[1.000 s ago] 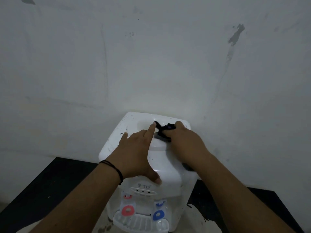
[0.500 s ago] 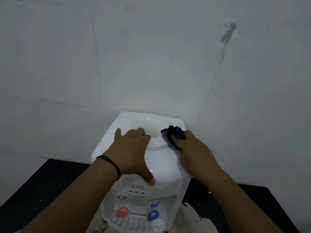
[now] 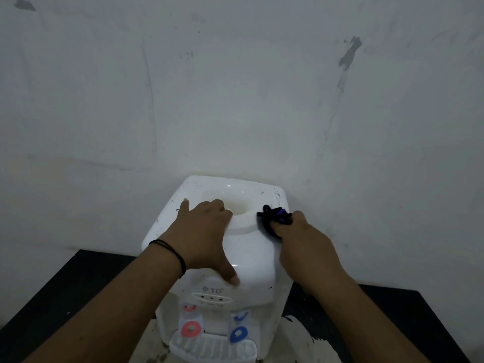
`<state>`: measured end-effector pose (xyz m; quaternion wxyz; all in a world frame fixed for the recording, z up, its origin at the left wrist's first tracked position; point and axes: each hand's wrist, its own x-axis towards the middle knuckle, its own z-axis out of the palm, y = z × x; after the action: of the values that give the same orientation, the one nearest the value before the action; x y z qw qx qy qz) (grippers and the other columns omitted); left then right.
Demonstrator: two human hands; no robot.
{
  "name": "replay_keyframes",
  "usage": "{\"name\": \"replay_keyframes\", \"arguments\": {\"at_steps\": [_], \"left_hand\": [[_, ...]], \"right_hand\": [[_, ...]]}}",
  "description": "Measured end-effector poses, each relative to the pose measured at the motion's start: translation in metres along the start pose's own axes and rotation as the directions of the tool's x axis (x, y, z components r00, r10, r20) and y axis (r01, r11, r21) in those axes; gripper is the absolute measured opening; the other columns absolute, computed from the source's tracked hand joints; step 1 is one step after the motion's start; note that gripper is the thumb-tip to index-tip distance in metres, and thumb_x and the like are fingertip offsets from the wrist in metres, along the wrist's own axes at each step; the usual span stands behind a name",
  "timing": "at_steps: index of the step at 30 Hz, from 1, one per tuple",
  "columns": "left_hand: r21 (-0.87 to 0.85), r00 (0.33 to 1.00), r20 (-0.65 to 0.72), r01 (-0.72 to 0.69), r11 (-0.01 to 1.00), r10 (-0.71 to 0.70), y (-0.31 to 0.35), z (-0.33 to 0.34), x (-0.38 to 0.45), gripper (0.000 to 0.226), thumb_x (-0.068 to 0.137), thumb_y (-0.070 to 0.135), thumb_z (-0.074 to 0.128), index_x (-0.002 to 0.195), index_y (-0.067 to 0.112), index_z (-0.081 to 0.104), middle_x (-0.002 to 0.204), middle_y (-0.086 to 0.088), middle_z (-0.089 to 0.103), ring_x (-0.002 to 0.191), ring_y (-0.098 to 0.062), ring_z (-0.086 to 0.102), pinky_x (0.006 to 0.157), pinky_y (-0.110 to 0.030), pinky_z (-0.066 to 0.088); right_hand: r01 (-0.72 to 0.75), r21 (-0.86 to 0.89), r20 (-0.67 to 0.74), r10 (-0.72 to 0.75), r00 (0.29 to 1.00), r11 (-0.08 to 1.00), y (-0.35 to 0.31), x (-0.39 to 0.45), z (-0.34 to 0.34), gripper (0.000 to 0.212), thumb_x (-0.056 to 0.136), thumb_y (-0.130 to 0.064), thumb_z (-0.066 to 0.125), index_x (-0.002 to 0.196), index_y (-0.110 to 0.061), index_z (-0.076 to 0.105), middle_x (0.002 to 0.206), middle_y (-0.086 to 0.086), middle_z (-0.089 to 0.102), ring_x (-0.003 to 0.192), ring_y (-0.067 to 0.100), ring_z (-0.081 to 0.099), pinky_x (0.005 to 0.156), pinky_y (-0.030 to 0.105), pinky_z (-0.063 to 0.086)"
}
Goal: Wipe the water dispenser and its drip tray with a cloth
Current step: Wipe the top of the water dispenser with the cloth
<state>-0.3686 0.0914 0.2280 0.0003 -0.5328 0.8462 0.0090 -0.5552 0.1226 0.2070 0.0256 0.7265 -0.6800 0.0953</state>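
Note:
A white table-top water dispenser stands against the wall, with a round opening in its top. My left hand rests flat on the top, fingers spread beside the opening's rim, thumb down the front. My right hand grips a dark cloth with a purple patch and presses it on the top's right side, beside the opening. Below, a red tap and a blue tap sit above the white slotted drip tray at the frame's bottom edge.
The dispenser stands on a black table whose surface shows on both sides. A pale sheet or smear lies under the base. The stained white wall is right behind the dispenser. Dark specks dot the top's back corners.
My right hand has slid the cloth from over the opening to the top's right side. My left hand's fingers have drawn back from the cloth to the opening's left rim.

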Motion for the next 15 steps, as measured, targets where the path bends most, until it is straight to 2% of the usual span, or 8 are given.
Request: {"name": "replay_keyframes", "arguments": {"at_steps": [2, 6, 9, 11, 13, 15], "left_hand": [[-0.012, 1.0, -0.008, 0.002, 1.0, -0.002, -0.001, 0.001, -0.001, 0.106, 0.044, 0.075, 0.073, 0.131, 0.024, 0.041, 0.125, 0.008, 0.04, 0.119, -0.013, 0.038, 0.113, -0.045, 0.017], [-0.022, 1.0, -0.024, 0.002, 1.0, -0.002, -0.002, 0.003, -0.001, 0.105, 0.043, 0.076, 0.073, 0.129, 0.024, 0.043, 0.12, 0.009, 0.041, 0.114, -0.012, 0.04, 0.11, -0.043, 0.023], [-0.034, 1.0, -0.024, 0.005, 0.999, -0.006, -0.001, 0.003, -0.002, 0.105, 0.043, 0.074, 0.074, 0.13, 0.024, 0.042, 0.12, 0.008, 0.041, 0.115, -0.013, 0.04, 0.11, -0.044, 0.023], [-0.046, 1.0, -0.017, 0.008, 0.999, -0.009, -0.001, 0.002, -0.003, 0.106, 0.044, 0.073, 0.075, 0.131, 0.024, 0.041, 0.121, 0.009, 0.04, 0.115, -0.013, 0.039, 0.111, -0.045, 0.022], [-0.048, 1.0, -0.014, 0.007, 0.999, -0.008, -0.002, 0.002, -0.003, 0.107, 0.043, 0.074, 0.075, 0.131, 0.024, 0.041, 0.12, 0.009, 0.04, 0.114, -0.012, 0.039, 0.111, -0.045, 0.023], [-0.038, 1.0, -0.01, 0.009, 0.999, -0.009, -0.001, 0.002, -0.001, 0.107, 0.044, 0.074, 0.074, 0.132, 0.024, 0.041, 0.121, 0.008, 0.04, 0.115, -0.013, 0.039, 0.11, -0.044, 0.024]], "right_hand": [[-0.017, -0.016, 0.005, 0.017, 1.0, 1.0, -0.006, -0.002, -0.004, 0.055, 0.089, -0.004, 0.038, 0.139, -0.026, 0.036, 0.124, 0.007, 0.036, 0.067, 0.011, 0.032, 0.064, 0.024, 0.032], [0.091, -0.032, 0.022, -0.09, 0.996, 0.995, -0.027, -0.024, -0.001, 0.049, 0.09, -0.007, 0.04, 0.136, -0.024, 0.04, 0.121, 0.007, 0.037, 0.072, 0.015, 0.034, 0.065, 0.026, 0.031], [0.0, -0.046, 0.0, 0.0, 1.0, 0.999, -0.015, -0.008, -0.002, 0.048, 0.089, -0.006, 0.039, 0.133, -0.023, 0.042, 0.122, 0.008, 0.037, 0.063, 0.012, 0.032, 0.056, 0.023, 0.03], [-0.046, -0.063, -0.005, 0.046, 0.999, 0.997, -0.011, 0.001, -0.006, 0.046, 0.087, -0.004, 0.039, 0.13, -0.019, 0.046, 0.123, 0.01, 0.037, 0.055, 0.01, 0.025, 0.047, 0.022, 0.022], [0.002, -0.052, 0.014, -0.002, 1.0, 0.999, -0.016, -0.001, -0.005, 0.047, 0.087, -0.003, 0.04, 0.131, -0.018, 0.045, 0.125, 0.011, 0.037, 0.058, 0.012, 0.029, 0.05, 0.022, 0.026], [0.081, -0.034, 0.021, -0.08, 0.997, 0.996, -0.024, -0.013, -0.001, 0.05, 0.088, -0.005, 0.041, 0.135, -0.02, 0.042, 0.126, 0.01, 0.038, 0.068, 0.014, 0.035, 0.061, 0.025, 0.031]]}}
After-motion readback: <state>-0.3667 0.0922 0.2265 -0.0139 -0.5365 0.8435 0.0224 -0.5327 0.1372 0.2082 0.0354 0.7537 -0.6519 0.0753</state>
